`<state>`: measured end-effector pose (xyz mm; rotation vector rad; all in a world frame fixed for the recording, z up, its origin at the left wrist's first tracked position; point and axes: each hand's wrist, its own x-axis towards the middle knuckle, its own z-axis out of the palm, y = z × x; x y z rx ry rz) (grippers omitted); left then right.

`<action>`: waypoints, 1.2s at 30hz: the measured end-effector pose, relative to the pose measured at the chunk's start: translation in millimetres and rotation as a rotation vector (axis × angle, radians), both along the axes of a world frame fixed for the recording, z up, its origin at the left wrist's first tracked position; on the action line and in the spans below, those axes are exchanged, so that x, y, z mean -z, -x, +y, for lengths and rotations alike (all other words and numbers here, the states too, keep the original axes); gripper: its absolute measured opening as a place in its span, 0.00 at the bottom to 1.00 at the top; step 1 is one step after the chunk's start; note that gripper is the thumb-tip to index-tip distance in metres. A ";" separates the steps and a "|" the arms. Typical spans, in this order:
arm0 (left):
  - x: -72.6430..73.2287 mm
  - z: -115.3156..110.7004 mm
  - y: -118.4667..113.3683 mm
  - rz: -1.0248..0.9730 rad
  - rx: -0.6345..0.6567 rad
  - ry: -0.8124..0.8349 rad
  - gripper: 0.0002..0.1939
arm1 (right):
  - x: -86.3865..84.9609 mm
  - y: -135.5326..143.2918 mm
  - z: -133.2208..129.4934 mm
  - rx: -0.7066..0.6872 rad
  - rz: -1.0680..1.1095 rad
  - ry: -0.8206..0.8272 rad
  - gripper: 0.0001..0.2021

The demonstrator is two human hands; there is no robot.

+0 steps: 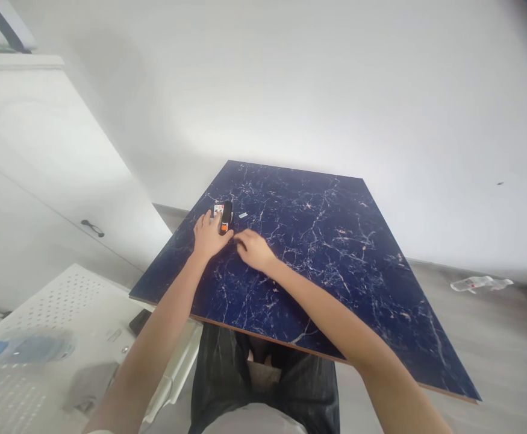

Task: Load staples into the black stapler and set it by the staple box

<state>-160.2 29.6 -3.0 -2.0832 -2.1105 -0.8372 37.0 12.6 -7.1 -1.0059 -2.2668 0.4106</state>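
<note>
Light garment (254, 420) nearest the head camera, cut off below. Black-and-orange object (227, 211): on blue tabletop (335, 241), between thumb and forefinger of the spread left hand (209, 236); lower end indistinct. Right hand (254, 250): curled alongside; grip cannot be determined.

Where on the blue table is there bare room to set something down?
The widest free patch of the blue tabletop lies between the right forearm and the right edge. Another runs from the small white slip to the far edge. It is crowded at the left hand and black-and-orange item, with the right hand close by.
</note>
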 end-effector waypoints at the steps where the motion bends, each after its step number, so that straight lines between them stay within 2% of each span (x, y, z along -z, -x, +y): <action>1: -2.6 4.4 1.2 0.002 0.015 0.006 0.39 | -0.7 2.0 18.2 0.071 -0.050 -0.021 0.18; 4: -9.8 19.8 4.2 -0.013 0.065 0.087 0.43 | -4.4 6.5 66.3 0.135 -0.189 -0.068 0.25; 6: -12.6 27.3 5.2 -0.015 0.102 0.148 0.41 | -6.9 6.6 85.7 0.100 -0.249 -0.051 0.23; 10: -15.9 26.4 3.8 0.050 0.232 0.198 0.37 | -9.1 -5.7 91.1 0.058 -0.292 -0.018 0.17; 13: -19.3 16.0 -3.8 0.095 0.329 0.219 0.37 | -9.0 -30.9 75.8 0.069 -0.293 -0.023 0.16; 16: -22.9 1.8 -19.7 0.103 0.472 0.221 0.37 | -8.8 -70.3 49.4 0.068 -0.286 -0.022 0.13; 23: -27.2 -43.2 -70.0 0.091 0.880 0.260 0.40 | -10.9 -173.5 -39.1 0.059 -0.143 -0.018 0.12; 27: -32.4 -55.7 -93.7 0.093 1.028 0.311 0.40 | -13.0 -202.6 -67.8 0.094 -0.080 0.023 0.11; 29: -35.4 -58.1 -99.2 0.076 1.039 0.316 0.40 | -13.9 -204.7 -71.5 0.125 -0.029 0.046 0.10; 32: -37.2 -66.2 -95.5 0.010 0.954 0.257 0.38 | -16.4 -196.0 -71.0 0.169 0.051 0.053 0.11; 36: -29.9 -87.1 -77.5 -0.093 0.784 0.132 0.24 | -18.5 -178.6 -68.2 0.116 0.057 0.114 0.10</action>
